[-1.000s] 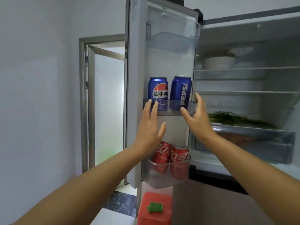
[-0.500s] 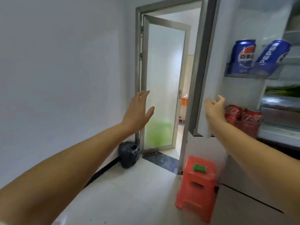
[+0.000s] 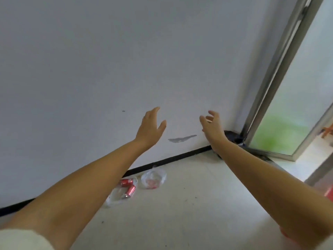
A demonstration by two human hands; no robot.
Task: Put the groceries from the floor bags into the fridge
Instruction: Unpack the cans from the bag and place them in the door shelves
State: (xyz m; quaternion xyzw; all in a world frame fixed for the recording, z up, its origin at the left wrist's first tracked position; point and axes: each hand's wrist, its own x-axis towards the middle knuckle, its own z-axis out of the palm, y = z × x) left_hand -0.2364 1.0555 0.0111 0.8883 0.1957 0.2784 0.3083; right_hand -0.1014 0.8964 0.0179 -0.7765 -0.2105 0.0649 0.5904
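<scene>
Two clear plastic bags lie on the pale floor by the wall's black skirting. The nearer bag (image 3: 117, 194) holds two red cans (image 3: 130, 190), one at its top edge and one lying slantwise. The farther bag (image 3: 153, 178) shows something pinkish inside. My left hand (image 3: 150, 129) and my right hand (image 3: 212, 125) are both raised in front of the white wall, fingers apart and holding nothing, well above the bags. The fridge is out of view.
A white wall (image 3: 108, 69) fills most of the view. A glass door in a metal frame (image 3: 281, 109) stands at the right, with a black bag (image 3: 231, 137) in the corner behind my right wrist. A bit of red stool (image 3: 329, 193) shows at the right edge.
My view has swung left and down, away from the open fridge to the wall and floor. Both empty hands came away from the door shelf and now hang in front of the wall.
</scene>
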